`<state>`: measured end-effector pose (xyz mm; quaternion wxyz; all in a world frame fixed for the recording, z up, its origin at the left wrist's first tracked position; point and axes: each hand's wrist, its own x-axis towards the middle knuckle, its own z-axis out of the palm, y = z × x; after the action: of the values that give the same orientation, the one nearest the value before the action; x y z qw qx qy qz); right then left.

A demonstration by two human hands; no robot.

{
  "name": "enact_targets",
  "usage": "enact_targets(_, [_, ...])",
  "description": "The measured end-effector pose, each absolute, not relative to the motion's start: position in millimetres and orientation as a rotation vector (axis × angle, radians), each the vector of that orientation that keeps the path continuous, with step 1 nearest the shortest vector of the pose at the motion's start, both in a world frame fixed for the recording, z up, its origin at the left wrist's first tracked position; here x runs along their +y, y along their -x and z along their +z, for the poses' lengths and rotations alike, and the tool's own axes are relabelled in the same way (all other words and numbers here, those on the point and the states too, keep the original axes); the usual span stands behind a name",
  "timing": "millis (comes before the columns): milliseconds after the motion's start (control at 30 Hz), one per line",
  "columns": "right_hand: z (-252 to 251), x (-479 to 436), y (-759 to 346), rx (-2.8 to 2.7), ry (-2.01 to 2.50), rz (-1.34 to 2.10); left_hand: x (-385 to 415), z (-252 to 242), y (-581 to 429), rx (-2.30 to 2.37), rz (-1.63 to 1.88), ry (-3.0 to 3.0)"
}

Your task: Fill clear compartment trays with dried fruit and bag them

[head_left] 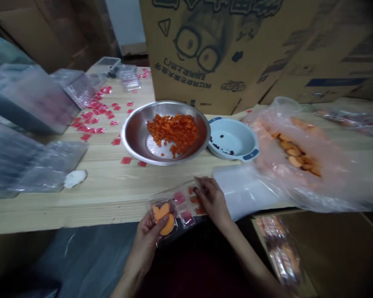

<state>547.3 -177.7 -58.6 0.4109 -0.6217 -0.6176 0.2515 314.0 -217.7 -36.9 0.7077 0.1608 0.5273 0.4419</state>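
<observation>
My left hand (pixel 147 231) grips the left end of a clear plastic compartment tray (pixel 177 192), its thumb lying over orange slices (pixel 164 213) in that end. Pink-red square packets (pixel 186 218) sit in the tray's middle compartments. Small orange pieces (pixel 195 199) lie in the right-hand compartments. Over that right end is my right hand (pixel 211 198), its fingers pinched together low at the tray. A small dark spot shows at the fingertips, but what they hold is unclear. The tray is held at the table's front edge.
A steel bowl (pixel 130 140) of diced orange pieces (pixel 177 130) stands beside a light-blue basin (pixel 236 138) with dark bits. An open plastic bag (pixel 335 165) holds orange slices. Red packets (pixel 95 109) and stacked clear trays (pixel 27 95) are at left. A carton (pixel 205 82) stands behind.
</observation>
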Motion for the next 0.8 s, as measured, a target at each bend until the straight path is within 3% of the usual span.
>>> enact_targets(300, [-47.1,-220.8,-614.9,-1.952,2.236,0.197,-210.9,-40.8,-306.3,1.189,1.113,-0.166])
enact_targets(800, [-40.3,-186.8,-660.0,-1.317,1.869,1.114,-212.0,-40.0,-332.8,1.147,1.082,-0.112])
